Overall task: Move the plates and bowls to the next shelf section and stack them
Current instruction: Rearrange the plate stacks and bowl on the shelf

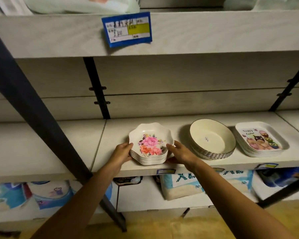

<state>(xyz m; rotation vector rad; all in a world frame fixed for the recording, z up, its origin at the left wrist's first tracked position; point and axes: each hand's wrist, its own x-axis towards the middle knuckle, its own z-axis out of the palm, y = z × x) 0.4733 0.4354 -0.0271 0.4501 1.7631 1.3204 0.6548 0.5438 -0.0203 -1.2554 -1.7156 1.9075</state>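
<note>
A stack of several white scalloped plates with a pink and orange flower print stands on the pale shelf board, near its front edge. My left hand grips the stack's left side and my right hand grips its right side. To the right stands a stack of round cream bowls with silver rims. Further right is a stack of rectangular white trays with a cartoon print.
The shelf section to the left lies beyond a dark slanted upright post. A blue price tag hangs on the upper shelf. Packaged goods fill the shelf below.
</note>
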